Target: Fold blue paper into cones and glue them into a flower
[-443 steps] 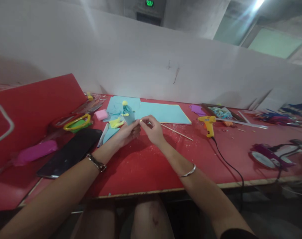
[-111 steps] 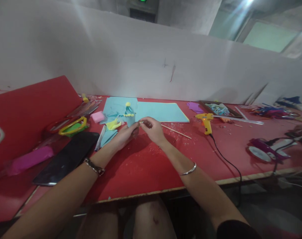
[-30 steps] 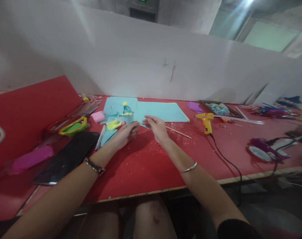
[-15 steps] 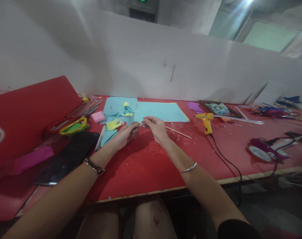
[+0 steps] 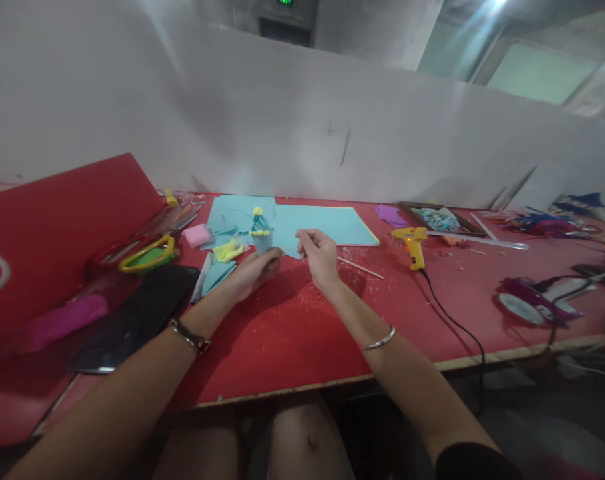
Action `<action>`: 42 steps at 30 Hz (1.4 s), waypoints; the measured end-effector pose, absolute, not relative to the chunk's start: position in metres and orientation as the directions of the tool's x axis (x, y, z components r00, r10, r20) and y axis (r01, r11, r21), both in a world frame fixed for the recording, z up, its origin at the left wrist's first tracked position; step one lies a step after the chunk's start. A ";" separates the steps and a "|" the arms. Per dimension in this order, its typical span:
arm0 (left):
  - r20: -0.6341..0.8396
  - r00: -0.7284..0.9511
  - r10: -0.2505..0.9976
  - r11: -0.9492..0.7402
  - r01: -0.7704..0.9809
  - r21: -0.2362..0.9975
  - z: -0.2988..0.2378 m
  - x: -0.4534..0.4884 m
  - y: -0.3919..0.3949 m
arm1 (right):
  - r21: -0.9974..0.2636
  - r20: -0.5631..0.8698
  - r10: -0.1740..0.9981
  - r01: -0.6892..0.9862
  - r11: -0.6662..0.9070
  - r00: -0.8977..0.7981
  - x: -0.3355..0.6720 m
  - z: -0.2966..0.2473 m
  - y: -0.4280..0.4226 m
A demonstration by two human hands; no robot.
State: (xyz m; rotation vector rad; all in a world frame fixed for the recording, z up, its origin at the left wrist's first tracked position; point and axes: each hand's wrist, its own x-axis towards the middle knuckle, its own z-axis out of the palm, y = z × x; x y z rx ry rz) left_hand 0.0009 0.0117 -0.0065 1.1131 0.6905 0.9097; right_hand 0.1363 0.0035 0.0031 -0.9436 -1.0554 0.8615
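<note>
My left hand (image 5: 255, 272) is closed around the lower part of a small light-blue paper cup craft (image 5: 263, 242). Yellow dots line the cup's rim, and a teal swirl with a yellow ball rises from its top. Just to the right, my right hand (image 5: 320, 257) is held in a pinch, apart from the cup. Whatever its fingertips may hold is too small to make out. Light-blue paper sheets (image 5: 327, 223) lie behind both hands. A crumpled yellow piece (image 5: 226, 251) rests beside my left hand, near a marker (image 5: 201, 280).
A yellow glue gun (image 5: 413, 248) with a black cord lies to the right, near a tray of paper scraps (image 5: 407, 212). A thin wooden stick (image 5: 361, 267) is by my right wrist. At left are a dark tablet-like slab (image 5: 137, 320), yellow-handled scissors (image 5: 147, 255) and a pink block (image 5: 196, 235).
My right hand has moved a little to the right, away from my left hand. The paper cup craft has shifted slightly right and stands more upright, its side more visible.
</note>
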 end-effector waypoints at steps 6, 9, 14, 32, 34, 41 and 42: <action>-0.073 0.446 0.892 0.198 -0.241 0.950 -0.008 0.000 0.014 | -0.924 0.275 0.938 -0.210 0.319 0.213 0.135 0.002 0.006; -0.059 0.450 0.891 0.184 -0.239 0.953 -0.009 0.000 0.014 | -0.922 0.233 0.954 -0.267 0.279 0.190 0.134 0.003 0.004; -0.052 0.469 0.881 0.186 -0.243 0.952 -0.009 0.001 0.012 | -0.930 0.288 0.932 -0.167 0.327 0.219 0.135 0.003 0.003; -0.011 0.509 0.860 0.134 -0.205 0.969 -0.005 0.003 0.008 | -0.743 0.666 0.739 0.181 0.644 0.103 0.131 0.010 -0.009; -0.022 0.525 0.851 0.153 -0.206 0.966 -0.003 0.002 0.006 | -0.661 0.738 0.671 0.278 0.697 0.072 0.132 0.013 -0.011; -0.101 0.661 0.744 0.295 -0.189 0.936 0.004 0.002 0.000 | -0.587 0.793 0.607 0.338 0.736 0.053 0.131 0.015 -0.012; -0.102 0.665 0.740 0.303 -0.195 0.933 0.004 0.002 0.000 | -0.585 0.794 0.606 0.334 0.739 0.050 0.131 0.014 -0.012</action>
